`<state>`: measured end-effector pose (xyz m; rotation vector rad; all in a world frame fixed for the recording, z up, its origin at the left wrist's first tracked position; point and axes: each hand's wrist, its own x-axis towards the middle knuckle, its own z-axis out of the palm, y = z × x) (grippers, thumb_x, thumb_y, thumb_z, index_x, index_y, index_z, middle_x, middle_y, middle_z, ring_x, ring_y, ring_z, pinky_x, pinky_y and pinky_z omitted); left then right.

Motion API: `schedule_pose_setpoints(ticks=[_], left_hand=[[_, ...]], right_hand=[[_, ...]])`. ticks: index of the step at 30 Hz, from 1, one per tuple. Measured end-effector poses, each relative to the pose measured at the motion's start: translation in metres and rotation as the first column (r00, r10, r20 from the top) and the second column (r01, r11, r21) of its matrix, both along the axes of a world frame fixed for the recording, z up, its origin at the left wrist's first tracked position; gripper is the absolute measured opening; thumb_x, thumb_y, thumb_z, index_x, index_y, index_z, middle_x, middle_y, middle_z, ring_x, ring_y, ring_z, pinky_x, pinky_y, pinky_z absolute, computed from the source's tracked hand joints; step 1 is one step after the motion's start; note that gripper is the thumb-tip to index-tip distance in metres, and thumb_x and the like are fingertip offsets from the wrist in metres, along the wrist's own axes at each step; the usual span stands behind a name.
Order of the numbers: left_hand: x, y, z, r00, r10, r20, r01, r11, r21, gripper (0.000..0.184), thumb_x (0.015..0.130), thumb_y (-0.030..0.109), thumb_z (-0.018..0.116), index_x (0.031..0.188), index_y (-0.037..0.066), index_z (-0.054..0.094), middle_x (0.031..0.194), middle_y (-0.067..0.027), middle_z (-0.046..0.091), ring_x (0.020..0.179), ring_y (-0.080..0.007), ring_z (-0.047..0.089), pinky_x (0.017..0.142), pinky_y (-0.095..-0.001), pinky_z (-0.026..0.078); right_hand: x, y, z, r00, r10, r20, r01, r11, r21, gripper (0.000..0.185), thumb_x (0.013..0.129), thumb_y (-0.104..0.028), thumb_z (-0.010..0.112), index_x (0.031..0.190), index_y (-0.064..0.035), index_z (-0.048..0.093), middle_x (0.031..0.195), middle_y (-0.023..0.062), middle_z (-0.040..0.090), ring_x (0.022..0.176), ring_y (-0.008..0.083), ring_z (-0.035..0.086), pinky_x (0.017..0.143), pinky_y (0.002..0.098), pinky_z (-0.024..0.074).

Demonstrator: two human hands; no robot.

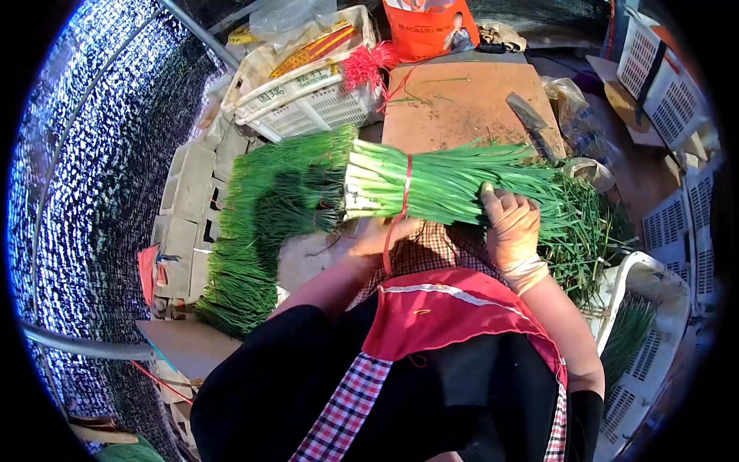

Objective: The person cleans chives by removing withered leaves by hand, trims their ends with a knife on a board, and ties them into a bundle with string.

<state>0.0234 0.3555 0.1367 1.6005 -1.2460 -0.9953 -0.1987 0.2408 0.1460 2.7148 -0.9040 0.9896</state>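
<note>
A large bundle of Chinese chives (454, 185) lies sideways before me, white stem ends to the left and green leaves to the right. A red tie (406, 185) runs round it near the stems, one end hanging toward my apron. My right hand (512, 227), with a pale band at the wrist, is closed on the leafy part, thumb on top. Below the stem end, close to the hanging tie, is my left hand (385, 237). It is blurred and its fingers are partly hidden by the bundle.
More chives (269, 200) stand packed at the left. A knife (531, 119) rests on a wooden board (462, 100). Red ties (369, 65) hang by a white crate (304, 108). Loose leaves (581, 231) and another white crate (654, 339) are on the right.
</note>
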Motion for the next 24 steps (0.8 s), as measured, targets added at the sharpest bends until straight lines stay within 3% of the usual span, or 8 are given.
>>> schedule_pose_setpoints(ticks=[1,3,4,7,9,11,14,24], left_hand=[[0.014,0.016,0.002,0.998,0.053,-0.014,-0.050,0.980,0.191,0.048,0.083,0.023,0.066,0.125,0.005,0.051,0.126,-0.0102,0.053,0.118,-0.0204,0.048,0.099,-0.0355,0.040],[0.103,0.056,-0.080,0.798,-0.122,0.590,0.160,0.987,-0.011,0.053,0.073,0.018,0.074,0.121,0.006,0.055,0.124,-0.0118,0.055,0.112,-0.0237,0.053,0.094,-0.0339,0.045],[0.139,0.071,-0.097,0.927,0.260,0.271,-0.335,0.898,0.284,0.043,0.073,0.015,0.072,0.113,0.004,0.061,0.120,-0.0140,0.058,0.108,-0.0233,0.056,0.094,-0.0336,0.045],[0.160,0.053,-0.006,0.724,0.520,0.453,-0.453,0.854,-0.256,0.032,0.079,0.000,0.061,0.111,0.002,0.060,0.113,-0.0108,0.062,0.106,-0.0216,0.058,0.093,-0.0337,0.045],[0.092,0.006,0.084,0.774,0.110,0.624,0.259,0.843,-0.471,0.034,0.069,-0.001,0.067,0.102,0.008,0.067,0.125,-0.0164,0.056,0.120,-0.0335,0.050,0.102,-0.0436,0.038],[0.038,-0.023,0.122,0.479,-0.217,0.851,0.705,0.673,-0.226,0.026,0.067,0.007,0.071,0.093,0.011,0.070,0.129,-0.0164,0.053,0.122,-0.0391,0.045,0.104,-0.0487,0.034],[0.022,-0.052,0.098,0.317,-0.358,0.878,0.766,0.643,-0.015,0.018,0.079,0.023,0.066,0.095,0.019,0.072,0.146,-0.0112,0.033,0.136,-0.0385,0.024,0.109,-0.0502,0.025],[0.002,-0.050,0.062,0.621,-0.471,0.626,0.582,0.813,0.035,0.032,0.089,0.017,0.056,0.121,0.018,0.057,0.144,-0.0288,0.025,0.132,-0.0410,0.032,0.108,-0.0400,0.031]], right_hand=[[0.000,0.001,-0.008,1.000,-0.001,-0.024,0.001,1.000,-0.008,0.045,0.073,-0.009,0.055,0.118,-0.0103,0.051,0.097,0.0068,0.059,0.080,0.0255,0.057,0.066,0.0396,0.0459],[0.002,0.005,-0.019,0.999,0.044,0.009,-0.044,0.998,-0.036,0.044,0.074,-0.013,0.056,0.118,-0.0119,0.051,0.104,0.0050,0.058,0.081,0.0239,0.056,0.066,0.0382,0.0459],[0.003,0.009,-0.018,0.999,0.041,-0.024,-0.042,0.998,-0.052,0.043,0.075,-0.014,0.054,0.118,-0.0129,0.051,0.106,0.0035,0.058,0.083,0.0231,0.055,0.066,0.0374,0.0457],[0.007,0.015,-0.007,0.991,0.103,-0.084,-0.110,0.991,-0.082,0.043,0.075,-0.014,0.054,0.119,-0.0145,0.052,0.107,0.0026,0.059,0.083,0.0217,0.056,0.066,0.0355,0.0457],[0.010,0.013,-0.009,0.989,0.131,-0.075,-0.137,0.987,-0.083,0.043,0.075,-0.015,0.054,0.118,-0.0147,0.052,0.108,0.0025,0.059,0.084,0.0212,0.056,0.066,0.0355,0.0457],[0.009,0.012,-0.015,0.989,0.116,-0.090,-0.123,0.989,-0.080,0.042,0.075,-0.016,0.056,0.117,-0.0151,0.054,0.110,0.0022,0.059,0.086,0.0203,0.056,0.065,0.0357,0.0457],[0.003,0.014,-0.015,0.989,0.125,-0.074,-0.131,0.988,-0.077,0.043,0.075,-0.015,0.056,0.118,-0.0159,0.054,0.111,0.0016,0.059,0.086,0.0202,0.057,0.064,0.0358,0.0460],[-0.031,0.018,-0.034,0.992,0.102,-0.078,-0.100,0.995,0.028,0.054,0.068,-0.014,0.062,0.121,-0.0167,0.053,0.112,0.0045,0.056,0.093,0.0227,0.058,0.073,0.0365,0.0474]])
